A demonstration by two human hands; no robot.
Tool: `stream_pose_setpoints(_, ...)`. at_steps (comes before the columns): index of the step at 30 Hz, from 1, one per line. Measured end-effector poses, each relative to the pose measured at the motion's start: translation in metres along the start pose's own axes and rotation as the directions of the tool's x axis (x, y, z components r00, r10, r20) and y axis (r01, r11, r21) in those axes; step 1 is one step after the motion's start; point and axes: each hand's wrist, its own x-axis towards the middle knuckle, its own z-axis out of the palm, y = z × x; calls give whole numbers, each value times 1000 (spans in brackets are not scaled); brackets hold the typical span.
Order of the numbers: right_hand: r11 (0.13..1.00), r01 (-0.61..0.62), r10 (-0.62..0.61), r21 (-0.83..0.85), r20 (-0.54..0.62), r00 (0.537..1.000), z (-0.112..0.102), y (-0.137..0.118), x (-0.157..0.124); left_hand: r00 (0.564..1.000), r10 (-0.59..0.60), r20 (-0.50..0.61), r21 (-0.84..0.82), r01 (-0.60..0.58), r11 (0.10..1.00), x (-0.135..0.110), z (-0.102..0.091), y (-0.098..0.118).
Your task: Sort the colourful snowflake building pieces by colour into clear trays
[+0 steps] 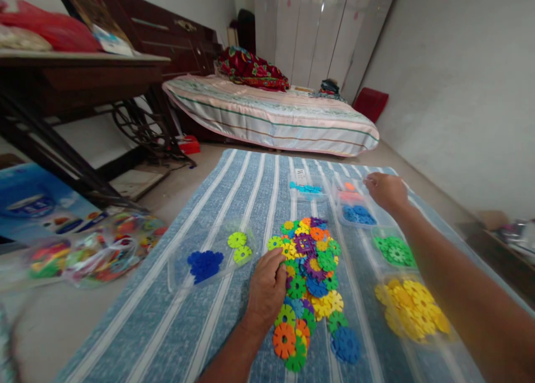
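Note:
A heap of coloured snowflake discs [311, 274] lies in the middle of a blue striped mat [175, 316]. My left hand [266, 287] rests knuckles-up on the heap's left edge, fingers curled into the discs. My right hand [387, 190] reaches far right over a clear tray of orange discs [349, 192], fingers closed; what they hold is hidden. Nearby clear trays hold blue discs [358, 214], green discs [393, 250] and yellow discs [412, 308]. On the left, a tray holds dark blue discs [204, 263] and lime discs [239, 246]. A far tray holds cyan discs [306, 188].
A bag of more coloured pieces [104, 252] and a blue box [37, 204] lie on the floor at left. A dark wooden table [83, 71] stands behind them. A bed [271, 115] with a striped cover fills the back. A wall runs along the right.

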Motion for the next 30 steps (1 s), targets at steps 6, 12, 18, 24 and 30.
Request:
stream_pose_setpoints(6,965,220,-251,143,261,932,25,4,-31,1000,2,6,3,-2,1000,1,0,1)
stream_pose_setpoints(12,897,320,-429,307,422,799,43,17,-42,1000,0,24,-5,0,1000,3,-1,-1)
stream_pose_setpoints(18,867,337,-486,367,473,735,39,29,-36,1000,-3,28,-14,4,1000,3,-1,-3)
stream_pose_setpoints(24,877,317,-466,362,474,747,32,41,-39,999,9,37,-2,-9,1000,4,-1,-4)
stream_pose_setpoints(30,935,282,-352,215,451,820,27,71,-48,999,8,41,9,-9,1000,4,0,-4)
